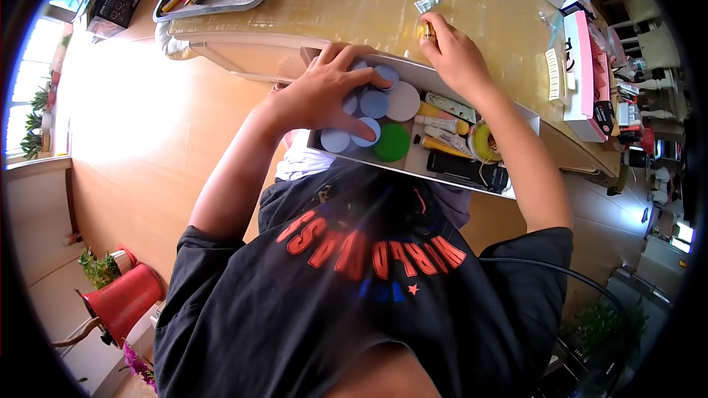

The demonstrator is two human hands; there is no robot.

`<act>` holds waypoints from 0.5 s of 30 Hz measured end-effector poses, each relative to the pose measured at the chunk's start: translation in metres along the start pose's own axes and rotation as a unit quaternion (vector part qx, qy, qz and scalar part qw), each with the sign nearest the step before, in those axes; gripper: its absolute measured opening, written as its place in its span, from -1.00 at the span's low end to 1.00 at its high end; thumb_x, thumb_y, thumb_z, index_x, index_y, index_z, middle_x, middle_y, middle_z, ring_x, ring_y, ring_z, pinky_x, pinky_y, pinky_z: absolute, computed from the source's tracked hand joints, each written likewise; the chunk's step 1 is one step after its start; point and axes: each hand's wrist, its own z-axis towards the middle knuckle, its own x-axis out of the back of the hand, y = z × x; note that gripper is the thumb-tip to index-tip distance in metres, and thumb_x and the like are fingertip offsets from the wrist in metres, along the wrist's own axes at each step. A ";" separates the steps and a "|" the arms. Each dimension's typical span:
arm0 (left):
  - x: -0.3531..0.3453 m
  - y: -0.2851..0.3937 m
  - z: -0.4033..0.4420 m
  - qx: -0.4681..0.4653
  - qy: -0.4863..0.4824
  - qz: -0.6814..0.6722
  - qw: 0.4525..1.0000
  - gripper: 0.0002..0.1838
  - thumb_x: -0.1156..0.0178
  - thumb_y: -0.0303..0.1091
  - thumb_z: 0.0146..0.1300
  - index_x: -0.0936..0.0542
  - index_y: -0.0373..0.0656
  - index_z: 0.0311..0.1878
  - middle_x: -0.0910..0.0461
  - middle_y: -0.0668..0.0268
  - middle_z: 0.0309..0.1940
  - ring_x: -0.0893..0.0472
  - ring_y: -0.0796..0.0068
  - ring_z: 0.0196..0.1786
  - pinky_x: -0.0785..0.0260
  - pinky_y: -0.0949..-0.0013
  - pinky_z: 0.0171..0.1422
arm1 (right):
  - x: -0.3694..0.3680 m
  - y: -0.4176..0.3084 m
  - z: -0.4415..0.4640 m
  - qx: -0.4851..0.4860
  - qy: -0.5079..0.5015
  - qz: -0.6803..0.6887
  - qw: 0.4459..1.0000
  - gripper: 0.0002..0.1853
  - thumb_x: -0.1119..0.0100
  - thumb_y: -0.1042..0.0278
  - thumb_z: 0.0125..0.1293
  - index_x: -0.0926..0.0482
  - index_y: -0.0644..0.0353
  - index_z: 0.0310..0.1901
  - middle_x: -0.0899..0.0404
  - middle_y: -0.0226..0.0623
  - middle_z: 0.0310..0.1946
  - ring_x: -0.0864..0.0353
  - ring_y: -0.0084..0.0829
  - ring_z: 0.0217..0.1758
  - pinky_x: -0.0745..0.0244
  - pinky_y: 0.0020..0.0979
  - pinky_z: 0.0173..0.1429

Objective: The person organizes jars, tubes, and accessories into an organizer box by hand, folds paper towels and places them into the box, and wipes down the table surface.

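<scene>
At the long box's far side, head view: right hand [456,55] out over the table [346,7], thumb and fingers pinched narrow on a small gold-toned item [428,31] (dark in part; too small to identify). Item is just beyond the box's far wall, about mid-length. Small pale tube [428,4] farther out from the box, near the right fingertips.

Over the box's left end: left hand [317,88], palm down, fingers and thumb spread wide across pale blue discs [375,105]. Cannot tell whether it grips any of them; the hand hides part of the group.

Long box [414,71] lies along the near table edge, in front of the person's body (drawer or loose box, I cannot tell). Contents, left to right: the blue discs at the left end; a larger whitish disc [403,102] next to them toward the far wall; a green disc [391,143] toward the near wall. Right half of the box: several tubes [445,138] side by side, some with yellow parts; a long black item [461,167] along the near wall; a yellow ring-shaped item [484,140] close to the right forearm.

Around the box: a tray [214,12] of mixed tools on the table, beyond and left; a pink-edged case [582,112] well to the right. Dark printed T-shirt [354,309] on the box's near side. Red container [129,298] far off, left and behind the box.
</scene>
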 end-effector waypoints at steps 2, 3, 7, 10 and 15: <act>0.000 0.000 -0.001 0.000 0.000 -0.001 1.000 -0.15 -0.68 0.18 -0.17 -0.67 0.34 0.31 -0.30 0.22 0.52 -0.17 0.01 0.61 -0.13 -0.17 0.63 | 0.014 -0.009 -0.006 -0.033 -0.066 0.062 0.995 -0.61 -0.20 0.26 0.49 -0.40 0.11 0.26 -0.75 -0.08 -0.14 -0.76 -0.14 -0.06 -0.59 -0.20 -0.01; -0.001 0.000 -0.001 -0.004 0.007 -0.005 1.000 -0.17 -0.68 0.17 -0.16 -0.68 0.33 0.30 -0.31 0.21 0.51 -0.17 0.00 0.60 -0.13 -0.17 0.64 | 0.022 -0.013 -0.012 -0.021 -0.071 0.117 0.990 -0.61 -0.21 0.30 0.47 -0.39 0.11 0.25 -0.72 -0.13 -0.19 -0.73 -0.22 -0.12 -0.56 -0.24 -0.04; -0.008 -0.005 0.002 -0.016 0.037 -0.018 0.999 -0.32 -0.63 0.11 0.00 -0.72 0.26 0.25 -0.34 0.21 0.48 -0.19 0.00 0.58 -0.12 -0.11 0.65 | 0.043 -0.027 -0.054 -0.014 -0.124 0.310 0.943 -0.58 -0.20 0.39 0.45 -0.37 0.10 0.28 -0.57 -0.35 -0.33 -0.53 -0.53 -0.24 -0.44 -0.40 -0.15; -0.010 -0.004 0.003 0.007 0.045 -0.038 0.998 -0.46 -0.57 0.04 0.13 -0.75 0.21 0.19 -0.36 0.21 0.47 -0.21 -0.01 0.57 -0.13 -0.06 0.66 | 0.061 -0.037 -0.085 -0.020 -0.235 0.273 0.933 -0.52 -0.19 0.40 0.46 -0.33 0.09 0.36 -0.50 -0.41 -0.35 -0.45 -0.60 -0.24 -0.44 -0.44 -0.08; -0.015 -0.002 0.008 0.009 0.075 -0.040 0.996 -0.59 -0.50 -0.01 0.23 -0.76 0.19 0.13 -0.46 0.17 0.27 -0.30 -0.05 0.45 -0.23 -0.04 0.58 | 0.035 -0.019 -0.123 -0.083 -0.219 0.261 0.937 -0.63 -0.37 0.30 0.43 -0.42 0.18 0.12 -0.71 -0.16 -0.27 -0.71 -0.21 -0.19 -0.55 -0.25 0.00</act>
